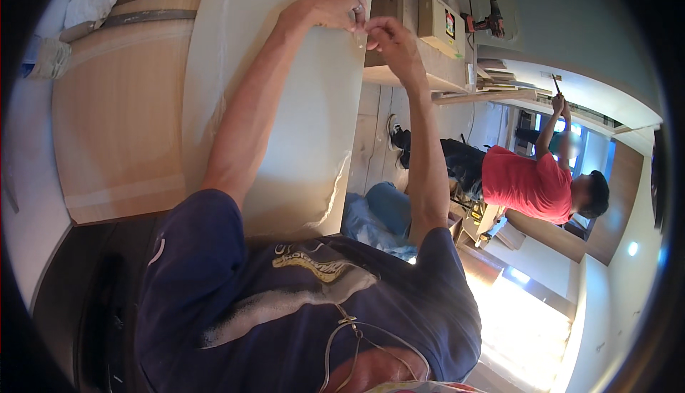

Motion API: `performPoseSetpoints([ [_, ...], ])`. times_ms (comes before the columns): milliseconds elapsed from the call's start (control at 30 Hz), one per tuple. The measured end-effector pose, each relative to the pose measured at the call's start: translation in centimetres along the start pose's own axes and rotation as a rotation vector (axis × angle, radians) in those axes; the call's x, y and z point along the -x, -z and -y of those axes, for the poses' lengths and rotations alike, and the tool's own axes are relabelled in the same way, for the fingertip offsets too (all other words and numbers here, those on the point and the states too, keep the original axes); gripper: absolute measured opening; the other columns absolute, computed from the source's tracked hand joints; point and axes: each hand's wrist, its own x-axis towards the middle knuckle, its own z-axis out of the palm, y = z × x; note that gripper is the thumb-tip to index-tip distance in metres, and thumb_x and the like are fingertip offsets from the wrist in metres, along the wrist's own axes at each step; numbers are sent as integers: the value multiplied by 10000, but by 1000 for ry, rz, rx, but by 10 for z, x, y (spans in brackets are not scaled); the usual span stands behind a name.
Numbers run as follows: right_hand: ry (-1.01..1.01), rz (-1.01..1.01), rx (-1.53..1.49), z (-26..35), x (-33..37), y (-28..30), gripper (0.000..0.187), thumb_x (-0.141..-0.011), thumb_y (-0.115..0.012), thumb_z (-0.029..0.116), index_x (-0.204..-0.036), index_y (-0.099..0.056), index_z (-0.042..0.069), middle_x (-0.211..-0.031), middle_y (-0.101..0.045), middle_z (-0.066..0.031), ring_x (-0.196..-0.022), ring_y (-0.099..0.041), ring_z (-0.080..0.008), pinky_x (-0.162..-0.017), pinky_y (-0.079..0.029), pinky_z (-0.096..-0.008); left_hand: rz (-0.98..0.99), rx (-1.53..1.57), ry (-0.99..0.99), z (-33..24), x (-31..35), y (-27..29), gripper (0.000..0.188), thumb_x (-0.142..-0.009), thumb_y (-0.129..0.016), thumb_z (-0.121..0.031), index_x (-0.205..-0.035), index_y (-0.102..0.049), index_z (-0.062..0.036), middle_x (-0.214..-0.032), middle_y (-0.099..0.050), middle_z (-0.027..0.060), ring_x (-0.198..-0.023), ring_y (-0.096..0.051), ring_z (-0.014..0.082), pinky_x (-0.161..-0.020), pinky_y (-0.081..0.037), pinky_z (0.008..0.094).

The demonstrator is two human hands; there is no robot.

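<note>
A large pale panel (285,122) stretches out in front of me, with glue-like streaks along its edges. My left hand (334,6) is over the panel's far right edge, a ring on one finger, its fingertips pinched together. Beside it, almost touching, my right hand (394,43) is just off the same edge with its fingers curled into a pinch. Between the two sets of fingertips shows a small pale, shiny bit, perhaps glue or a thin strip, too small to name. Which hand grips it I cannot tell.
A wood-toned board (125,118) lies left of the panel. To the right are a cardboard box (441,26) and a cordless drill (492,20). Another person in a red shirt (528,182) works with raised arms. Blue plastic sheeting (371,214) lies below the panel's right edge.
</note>
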Motion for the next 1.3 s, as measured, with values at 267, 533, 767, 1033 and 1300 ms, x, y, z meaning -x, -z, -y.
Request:
performPoseSetpoints([
  [267,299,-51,224,-36,19,-13,245,-935,-655,8,-1179,-674,22,-1095,-684,-124,-871,-733,-231,-752,-582,-353,-106,20,-58,11,2,-7,79,-814,-758,-164,-822,-784,-239,-1187,-652,-126,-1385,-460,142,-1255,15,625],
  [533,446,-31,560,-34,15,-13,98,-973,-573,13,-1070,-558,15,-987,-619,-181,-876,-666,-381,-758,-531,-448,-138,0,-84,11,-1,-8,137,-826,-718,-163,-878,-799,-261,-1186,-693,-105,-1350,-500,134,-1256,-23,662],
  [767,363,96,659,-18,16,-13,50,-997,-534,75,-1036,-530,43,-936,-614,-203,-883,-667,-428,-753,-528,-508,-168,125,-12,21,3,-7,391,-874,-703,-107,-1213,-743,-297,-1271,-698,-54,-1331,-546,164,-1284,-37,583],
  [1033,223,-125,310,-24,39,-39,73,-1008,-535,96,-1035,-513,33,-942,-668,-233,-912,-664,-460,-767,-516,-509,-264,195,-92,15,-1,0,396,-910,-670,-96,-1266,-713,-263,-1193,-740,31,-1102,-665,225,-1275,-128,548],
  [1300,193,-170,160,-30,22,-22,101,-976,-566,79,-1049,-553,10,-890,-682,-211,-848,-698,-399,-731,-534,-462,-205,37,-82,-21,11,-23,367,-894,-699,-157,-1256,-709,-217,-1311,-677,4,-1310,-553,224,-1267,-157,553],
])
